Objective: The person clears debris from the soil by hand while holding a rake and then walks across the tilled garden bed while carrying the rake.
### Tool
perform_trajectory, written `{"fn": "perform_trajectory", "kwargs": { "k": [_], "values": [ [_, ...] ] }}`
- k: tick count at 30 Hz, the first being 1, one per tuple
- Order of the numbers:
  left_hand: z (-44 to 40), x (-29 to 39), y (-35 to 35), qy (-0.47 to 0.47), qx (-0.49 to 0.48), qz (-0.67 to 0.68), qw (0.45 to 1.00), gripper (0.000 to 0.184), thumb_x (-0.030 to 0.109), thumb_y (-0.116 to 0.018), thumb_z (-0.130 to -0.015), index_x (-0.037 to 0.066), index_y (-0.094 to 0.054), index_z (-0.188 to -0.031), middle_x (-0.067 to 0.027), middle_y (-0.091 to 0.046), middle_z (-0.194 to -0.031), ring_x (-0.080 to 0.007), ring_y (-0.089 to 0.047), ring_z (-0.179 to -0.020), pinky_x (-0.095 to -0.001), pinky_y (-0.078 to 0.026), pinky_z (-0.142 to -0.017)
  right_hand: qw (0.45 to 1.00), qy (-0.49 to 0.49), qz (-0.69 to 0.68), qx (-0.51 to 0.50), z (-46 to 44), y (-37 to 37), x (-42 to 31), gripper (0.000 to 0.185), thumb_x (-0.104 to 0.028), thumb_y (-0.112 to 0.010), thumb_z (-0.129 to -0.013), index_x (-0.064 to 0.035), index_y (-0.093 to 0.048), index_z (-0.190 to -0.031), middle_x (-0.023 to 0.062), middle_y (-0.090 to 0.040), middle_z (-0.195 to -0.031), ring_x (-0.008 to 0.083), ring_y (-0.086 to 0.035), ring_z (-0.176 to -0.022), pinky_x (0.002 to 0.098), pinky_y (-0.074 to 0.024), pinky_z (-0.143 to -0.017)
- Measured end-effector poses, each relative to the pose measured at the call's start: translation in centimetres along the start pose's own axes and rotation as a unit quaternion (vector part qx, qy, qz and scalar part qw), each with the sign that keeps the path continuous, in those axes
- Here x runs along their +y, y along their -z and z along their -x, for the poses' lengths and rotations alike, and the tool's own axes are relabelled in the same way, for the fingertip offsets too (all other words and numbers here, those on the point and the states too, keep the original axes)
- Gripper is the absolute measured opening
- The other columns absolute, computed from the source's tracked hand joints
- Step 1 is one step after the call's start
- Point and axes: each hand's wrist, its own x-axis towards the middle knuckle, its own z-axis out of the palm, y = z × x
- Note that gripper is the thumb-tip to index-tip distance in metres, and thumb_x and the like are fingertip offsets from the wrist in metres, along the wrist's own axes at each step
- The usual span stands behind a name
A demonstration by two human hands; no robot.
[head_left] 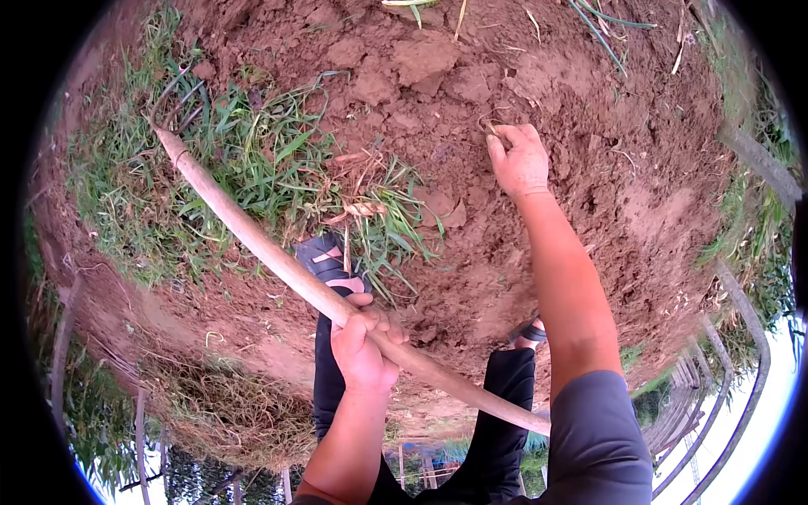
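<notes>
Reddish-brown soil (471, 269) is spreading across the ground, with green grass (252, 160) lying in a wide patch on the left and dry grass (227, 412) heaping up below it. A wooden-handled tool (252, 236) is slanting across the view, its curved metal end resting among the green grass. The left hand (366, 341) is closing its grip around the handle, near a sandalled foot (332, 265). Over the bare soil, the right hand (518, 160) is pinching a thin brown strand (488, 126) in a narrow grip.
</notes>
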Motion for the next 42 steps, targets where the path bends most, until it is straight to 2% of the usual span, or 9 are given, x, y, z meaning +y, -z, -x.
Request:
{"fn": "perform_trajectory", "kwargs": {
  "k": [3, 5, 9, 15, 19, 21, 23, 31, 42],
  "values": [
    [-0.1, 0.0, 0.1, 0.002, 0.002, 0.006, 1.000, 0.024, 0.005, -0.056, -0.081, 0.005, -0.053, -0.105, -0.0059, -0.049, -0.069, -0.0223, -0.051, -0.052, -0.0399, -0.049, -0.051, 0.991, -0.034, -0.112, 0.062, 2.1, 0.2, 1.8, 0.023, -0.024, -0.065, -0.092, -0.0117, -0.068, -0.111, 0.0112, -0.066, -0.100, 0.0266, -0.064, -0.080, 0.0379, -0.0537, -0.076],
    [-0.1, 0.1, 0.1, 0.006, 0.006, 0.008, 1.000, 0.024, 0.005, -0.056, -0.081, 0.004, -0.053, -0.105, -0.0060, -0.049, -0.069, -0.0224, -0.051, -0.052, -0.0398, -0.049, -0.051, 0.747, -0.297, -0.588, -0.088, 2.9, 1.3, 2.0, 0.029, -0.026, -0.066, -0.091, -0.0097, -0.066, -0.116, 0.0126, -0.069, -0.098, 0.0301, -0.064, -0.076, 0.0384, -0.0535, -0.078],
    [0.0, 0.1, 0.2, 0.009, -0.002, 0.007, 1.000, 0.025, 0.005, -0.057, -0.080, 0.004, -0.053, -0.105, -0.0064, -0.050, -0.070, -0.0225, -0.052, -0.053, -0.0397, -0.050, -0.051, 0.982, -0.148, -0.114, 0.022, 3.1, 0.2, 1.0, 0.034, -0.029, -0.067, -0.090, -0.0112, -0.062, -0.119, 0.0153, -0.071, -0.099, 0.0326, -0.069, -0.087, 0.0413, -0.0536, -0.083],
    [-0.1, 0.2, 0.1, 0.004, -0.002, -0.006, 1.000, 0.026, 0.005, -0.057, -0.080, 0.004, -0.053, -0.105, -0.0065, -0.050, -0.071, -0.0222, -0.052, -0.054, -0.0394, -0.049, -0.052, 0.992, -0.076, 0.084, -0.056, 1.2, -1.3, 0.4, 0.040, -0.035, -0.069, -0.086, -0.0137, -0.063, -0.120, 0.0148, -0.070, -0.103, 0.0357, -0.065, -0.099, 0.0413, -0.0519, -0.087],
    [0.0, 0.1, 0.2, 0.006, 0.002, 0.001, 1.000, 0.026, 0.004, -0.056, -0.080, 0.004, -0.053, -0.106, -0.0064, -0.049, -0.071, -0.0218, -0.051, -0.054, -0.0388, -0.049, -0.053, 0.948, -0.219, -0.208, -0.096, 1.4, 1.2, 0.9, 0.024, -0.028, -0.066, -0.089, -0.0106, -0.068, -0.106, 0.0069, -0.067, -0.088, 0.0177, -0.066, -0.087, 0.0342, -0.0531, -0.076],
    [0.0, 0.1, 0.3, 0.004, 0.005, 0.003, 1.000, 0.026, 0.004, -0.056, -0.080, 0.004, -0.053, -0.105, -0.0065, -0.049, -0.071, -0.0219, -0.051, -0.054, -0.0389, -0.049, -0.052, 0.621, -0.245, -0.734, -0.123, 2.1, 2.8, 2.4, 0.024, -0.029, -0.067, -0.089, -0.0057, -0.071, -0.095, 0.0033, -0.068, -0.091, 0.0116, -0.063, -0.077, 0.0287, -0.0499, -0.069],
    [0.1, 0.1, 0.3, 0.004, 0.007, 0.002, 1.000, 0.026, 0.004, -0.056, -0.080, 0.004, -0.053, -0.105, -0.0066, -0.049, -0.071, -0.0219, -0.051, -0.053, -0.0389, -0.049, -0.052, 0.896, -0.286, -0.337, -0.038, 2.4, 1.2, 3.9, 0.020, -0.024, -0.065, -0.088, -0.0042, -0.069, -0.087, 0.0007, -0.069, -0.083, 0.0113, -0.062, -0.072, 0.0257, -0.0484, -0.065],
    [0.3, 0.8, -0.2, 0.010, -0.001, 0.005, 1.000, 0.028, 0.004, -0.056, -0.079, 0.004, -0.051, -0.106, -0.0076, -0.050, -0.070, -0.0223, -0.051, -0.053, -0.0405, -0.050, -0.052, 0.819, -0.257, -0.514, -0.002, 0.4, 2.3, -0.1, 0.012, -0.015, -0.065, -0.086, -0.0038, -0.065, -0.087, 0.0018, -0.061, -0.070, 0.0086, -0.052, -0.056, 0.0266, -0.0430, -0.049],
    [0.2, 1.0, 0.2, 0.031, -0.005, -0.001, 1.000, 0.029, 0.006, -0.058, -0.080, 0.008, -0.051, -0.108, -0.0059, -0.050, -0.069, -0.0221, -0.051, -0.054, -0.0414, -0.048, -0.054, 0.991, -0.118, -0.067, -0.016, -10.2, -0.7, -12.5, 0.076, -0.053, -0.066, -0.085, -0.0129, -0.041, -0.145, 0.0182, -0.065, -0.127, 0.0350, -0.059, -0.121, 0.0428, -0.0466, -0.103]
  ]
}}
